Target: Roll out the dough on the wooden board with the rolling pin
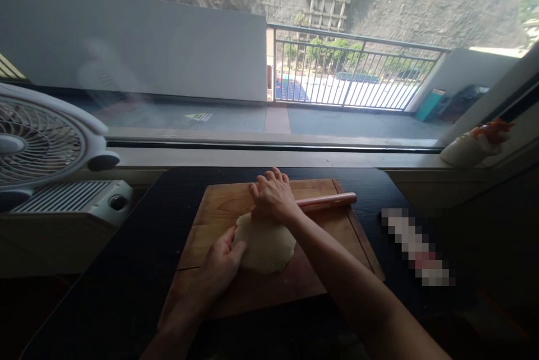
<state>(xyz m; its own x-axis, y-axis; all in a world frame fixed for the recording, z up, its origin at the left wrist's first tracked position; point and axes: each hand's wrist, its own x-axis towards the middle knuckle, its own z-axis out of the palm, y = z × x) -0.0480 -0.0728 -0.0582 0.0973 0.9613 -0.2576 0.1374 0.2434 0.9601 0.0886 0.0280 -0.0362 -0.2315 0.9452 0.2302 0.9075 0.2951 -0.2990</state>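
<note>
The right hand [273, 198] lies palm-down, fingers curled over a wooden rolling pin [326, 200] at the far edge of the flattened dough [265, 245]. The left hand [221, 265], fingers loosely together, touches the dough's near-left rim (mid-board) on the wooden cutting board [332, 247].

A dark table [138, 247] stands against the window sill. A wooden cutting board [320, 270] lies flat on the middle of it. To the right of the board, also on the table, lies a long blurred object [416, 247].
</note>
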